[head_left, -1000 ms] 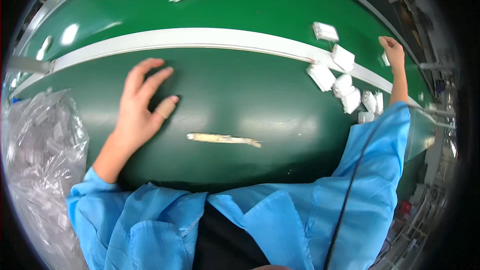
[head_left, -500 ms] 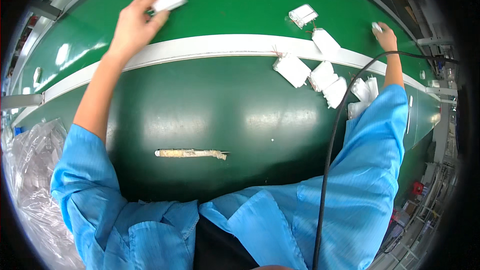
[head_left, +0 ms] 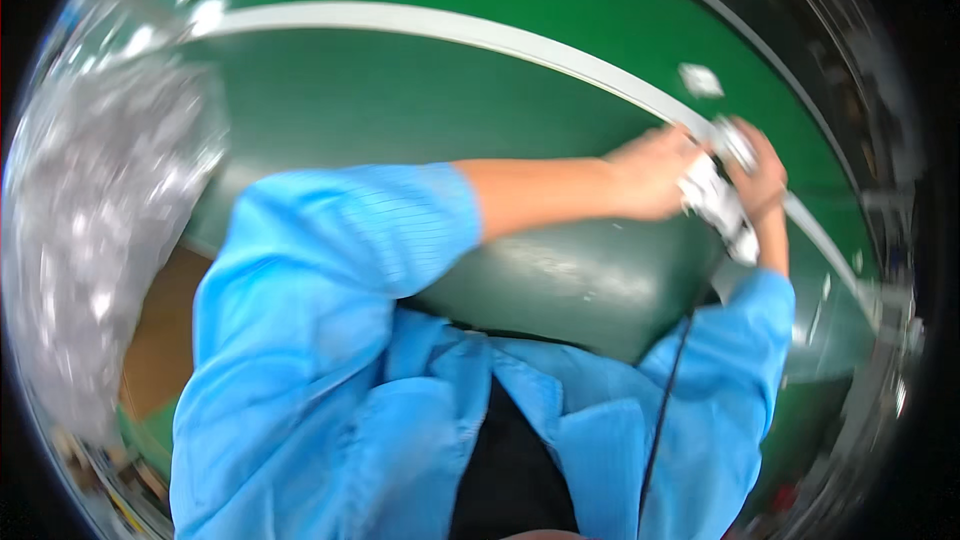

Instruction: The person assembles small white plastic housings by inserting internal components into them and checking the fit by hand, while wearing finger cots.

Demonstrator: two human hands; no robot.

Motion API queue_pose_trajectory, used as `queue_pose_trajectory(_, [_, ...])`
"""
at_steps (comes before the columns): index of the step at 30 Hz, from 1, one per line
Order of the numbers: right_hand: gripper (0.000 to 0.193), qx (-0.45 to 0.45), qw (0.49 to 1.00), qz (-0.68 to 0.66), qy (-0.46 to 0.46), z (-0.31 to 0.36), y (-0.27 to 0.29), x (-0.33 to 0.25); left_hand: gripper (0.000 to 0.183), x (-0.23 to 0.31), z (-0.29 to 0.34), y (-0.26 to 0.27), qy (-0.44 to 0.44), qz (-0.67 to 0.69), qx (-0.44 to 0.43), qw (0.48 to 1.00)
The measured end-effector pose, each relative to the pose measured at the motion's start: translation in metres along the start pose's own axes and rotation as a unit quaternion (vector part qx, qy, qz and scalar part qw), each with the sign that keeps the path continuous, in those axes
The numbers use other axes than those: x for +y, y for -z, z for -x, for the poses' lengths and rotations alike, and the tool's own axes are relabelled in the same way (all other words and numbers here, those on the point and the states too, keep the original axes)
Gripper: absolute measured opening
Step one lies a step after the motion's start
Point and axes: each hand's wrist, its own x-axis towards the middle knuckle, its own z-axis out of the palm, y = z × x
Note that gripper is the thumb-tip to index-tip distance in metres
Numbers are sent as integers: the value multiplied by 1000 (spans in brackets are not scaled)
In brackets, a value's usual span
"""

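The picture is blurred by motion. My left hand (head_left: 652, 175) reaches across my body to the right side of the dark green belt (head_left: 400, 100). My right hand (head_left: 762, 172) faces it from the other side. Between the two hands is a bunch of small white flat packs (head_left: 716, 202), pressed together by both, with the fingers curled around them. One more white pack (head_left: 700, 80) lies alone on the far belt, beyond the white divider strip (head_left: 450, 28). Both forearms wear blue sleeves.
A large clear plastic bag (head_left: 90, 220) bulges at my left. A black cable (head_left: 665, 390) hangs down my blue coat on the right. A brown surface (head_left: 160, 340) shows below the belt's near edge at left.
My left hand left the far belt and swung right to meet my right hand. The scattered white packs are now bunched between both hands. The view has turned toward the right.
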Motion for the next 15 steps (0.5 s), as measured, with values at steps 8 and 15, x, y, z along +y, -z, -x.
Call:
queue_pose_trajectory(8, [43,-30,991,6,-126,40,21,-14,64,17,101,88,-65,-142,57,986])
queue_pose_trajectory(15, [45,60,978,41,-196,82,35,30,30,46,282,230,105,-317,182,925])
